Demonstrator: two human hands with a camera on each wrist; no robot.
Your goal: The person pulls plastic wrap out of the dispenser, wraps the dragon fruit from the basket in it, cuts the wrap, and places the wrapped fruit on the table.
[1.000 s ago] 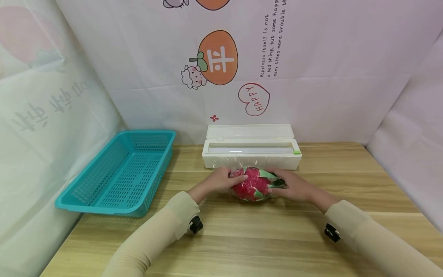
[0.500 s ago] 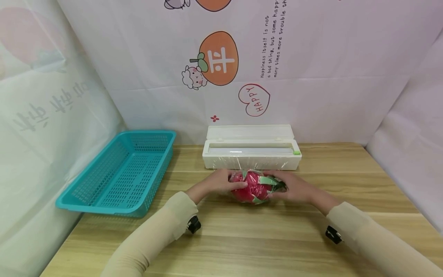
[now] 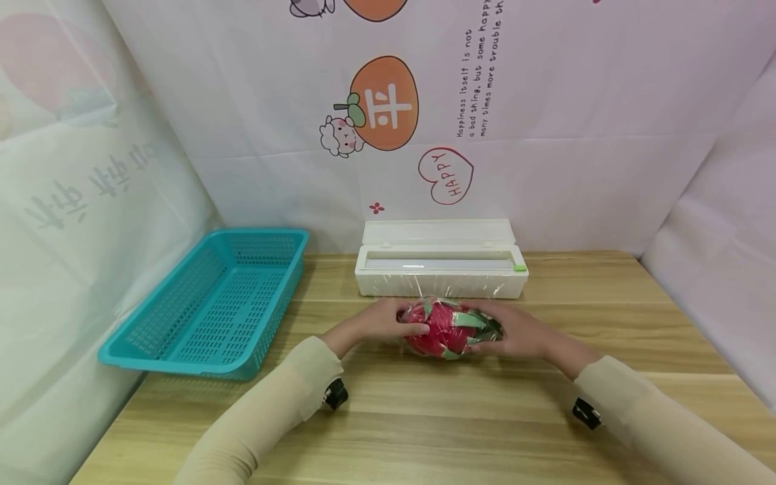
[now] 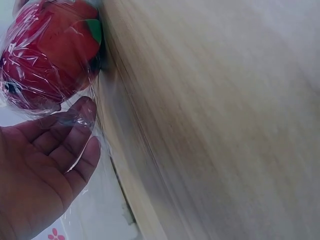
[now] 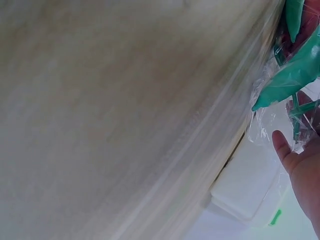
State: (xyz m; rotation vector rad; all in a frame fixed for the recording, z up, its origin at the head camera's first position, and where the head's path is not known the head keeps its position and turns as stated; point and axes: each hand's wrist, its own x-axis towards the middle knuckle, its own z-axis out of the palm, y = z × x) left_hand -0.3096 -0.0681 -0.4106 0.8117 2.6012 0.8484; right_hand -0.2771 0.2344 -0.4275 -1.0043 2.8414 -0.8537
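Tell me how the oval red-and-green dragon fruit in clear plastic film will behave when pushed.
The oval red-and-green dragon fruit would probably roll, given its curved body, though its projecting green tips could make that uneven. The clear plastic film looks floppy, wrinkling around the fruit, and its shine suggests a slippery surface.
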